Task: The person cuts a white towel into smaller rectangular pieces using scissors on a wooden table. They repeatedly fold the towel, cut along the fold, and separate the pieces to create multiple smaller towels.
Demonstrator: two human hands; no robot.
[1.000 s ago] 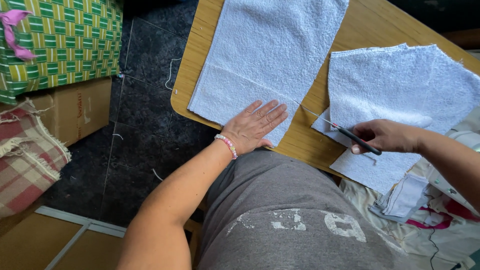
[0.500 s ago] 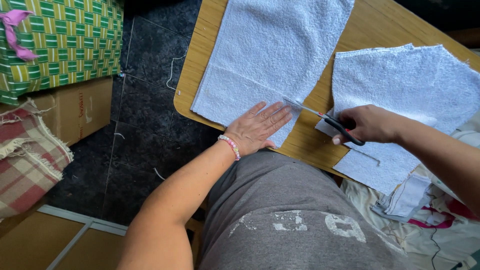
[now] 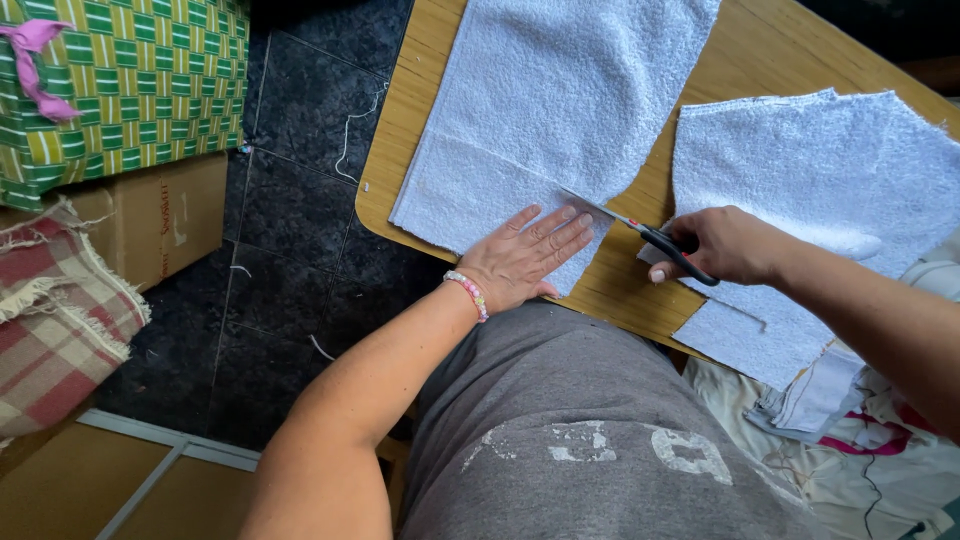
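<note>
pressing the towel (image 3: 545,110) flat with spread left hand (image 3: 525,258), our right hand (image 3: 725,245), fingers curled through the scissors (image 3: 640,232), pointed blades leftward at the towel's edge.

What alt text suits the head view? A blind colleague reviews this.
A person's left hand presses flat on a white towel on a wooden table, while the right hand brings black-handled scissors to the towel's edge. A second towel piece lies alongside.

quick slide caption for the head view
Left hand flattens a white towel on a wooden table while the right hand brings scissors to its edge.
</note>
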